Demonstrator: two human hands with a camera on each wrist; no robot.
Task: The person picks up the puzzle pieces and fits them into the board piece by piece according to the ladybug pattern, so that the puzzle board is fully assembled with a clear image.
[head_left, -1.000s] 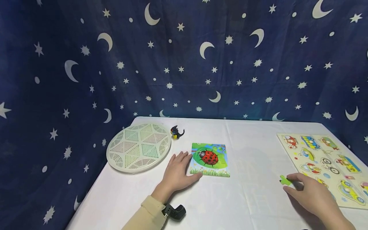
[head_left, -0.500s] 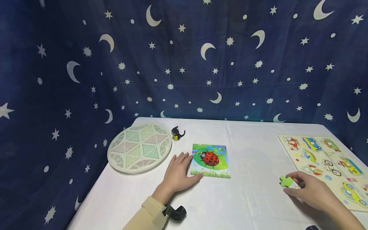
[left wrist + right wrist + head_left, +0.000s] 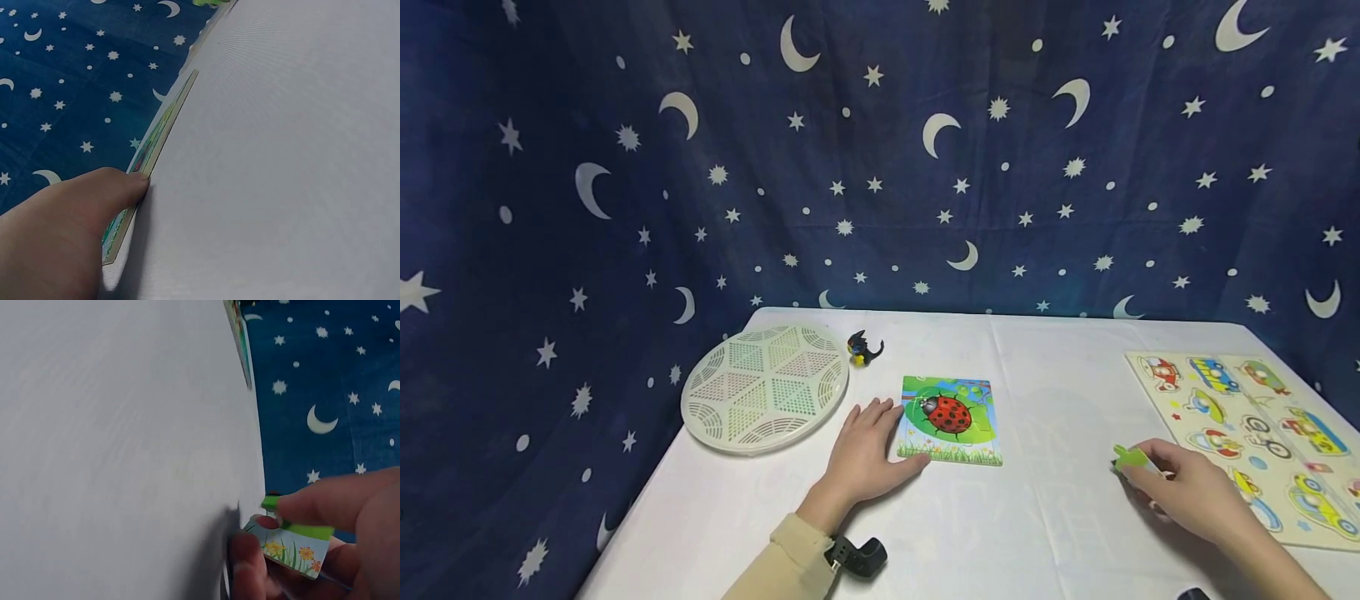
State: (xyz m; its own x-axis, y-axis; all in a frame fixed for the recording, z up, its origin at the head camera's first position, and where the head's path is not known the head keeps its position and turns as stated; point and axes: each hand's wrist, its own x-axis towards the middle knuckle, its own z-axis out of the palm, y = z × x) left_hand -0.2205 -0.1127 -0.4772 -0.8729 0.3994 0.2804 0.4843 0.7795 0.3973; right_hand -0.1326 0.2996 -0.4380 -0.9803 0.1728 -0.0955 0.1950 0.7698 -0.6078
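A square ladybug jigsaw puzzle (image 3: 947, 417) lies flat on the white-covered table. My left hand (image 3: 867, 454) rests at its left side, fingers extended along the edge and thumb reaching the lower left corner. The left wrist view shows the thumb touching the edge of the puzzle (image 3: 156, 140). Over to the right, my right hand (image 3: 1187, 487) pinches a small jigsaw piece (image 3: 1131, 458) between thumb and fingers. In the right wrist view that piece (image 3: 294, 547) is green and pale blue with printed grass and orange flowers; fingers hide part of it, and it is tilted.
A round pale-green perforated lid or tray (image 3: 763, 387) lies at the left. Behind the puzzle stands a small black toy figure (image 3: 863, 348). A wooden vehicle puzzle board (image 3: 1247, 417) lies beyond the right hand. A dark star-and-moon curtain (image 3: 880, 167) hangs behind and left.
My right hand has lifted the jigsaw piece slightly and moved it a little left, turning it between the fingers. My left hand and the ladybug puzzle have stayed put.
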